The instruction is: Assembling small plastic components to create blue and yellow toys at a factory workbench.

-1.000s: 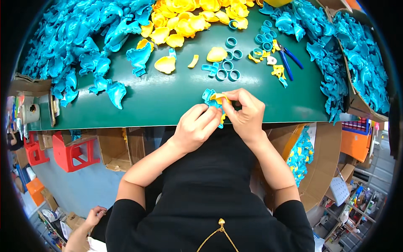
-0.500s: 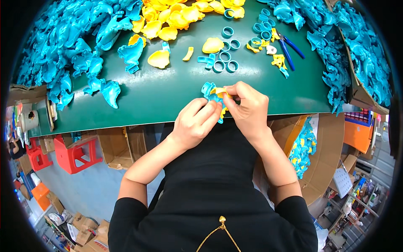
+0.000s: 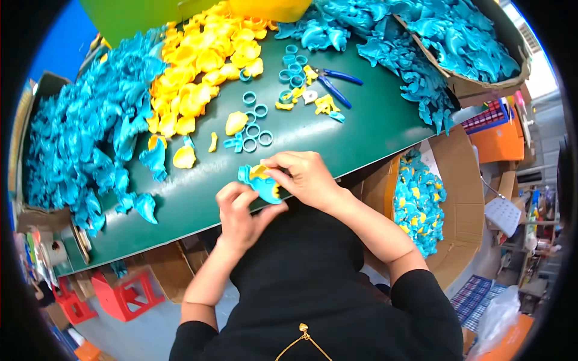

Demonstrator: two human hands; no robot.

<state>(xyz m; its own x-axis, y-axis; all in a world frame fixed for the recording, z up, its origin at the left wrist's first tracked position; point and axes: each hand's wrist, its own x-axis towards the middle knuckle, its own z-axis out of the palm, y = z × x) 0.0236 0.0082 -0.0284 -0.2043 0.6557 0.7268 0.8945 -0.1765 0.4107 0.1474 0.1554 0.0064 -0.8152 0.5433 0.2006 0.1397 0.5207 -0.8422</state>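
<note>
Over the near edge of the table I hold a curved blue plastic part (image 3: pixel 265 190) with a yellow plastic piece (image 3: pixel 258 171) set against its upper side. My left hand (image 3: pixel 238 214) is closed around the blue part's lower left side. Thumb and fingertips of my right hand (image 3: pixel 308 177) pinch the two pieces from the upper right; the exact contact is partly hidden by the fingers. Beyond my hands lie several blue rings (image 3: pixel 253 130), a rounded yellow shell (image 3: pixel 236 123) and a small blue clip-shaped piece (image 3: pixel 233 143).
Heaps of blue parts (image 3: pixel 72 138) and yellow shells (image 3: pixel 198 66) cover the far left. Blue-handled cutters (image 3: pixel 335 91) lie farther back. A carton of blue parts (image 3: pixel 463 45) stands at the back right; a cardboard box (image 3: pixel 460 198) with blue-and-yellow pieces sits beside me below the table.
The view has swung, so the table now slants and my hands appear farther left. The blue part has turned, showing its broad curved face; the yellow piece stays on it, pinched by my right hand.
</note>
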